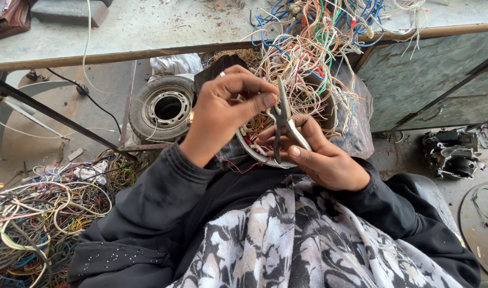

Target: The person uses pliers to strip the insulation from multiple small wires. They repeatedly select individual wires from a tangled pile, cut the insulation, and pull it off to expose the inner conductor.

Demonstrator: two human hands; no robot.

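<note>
Gripping upright pliers (283,125) in right hand (321,157); left hand (225,106) pinching wire just above, before tangled wire bundle (308,53).

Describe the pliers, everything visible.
The pliers look like slim, dull grey metal with long narrow jaws pointing up toward the wire tangle. They stand nearly upright, handles spread slightly. The right hand grips the handles; the left hand pinches near the jaws' upper part. Whether a wire is caught cannot be told.
</note>
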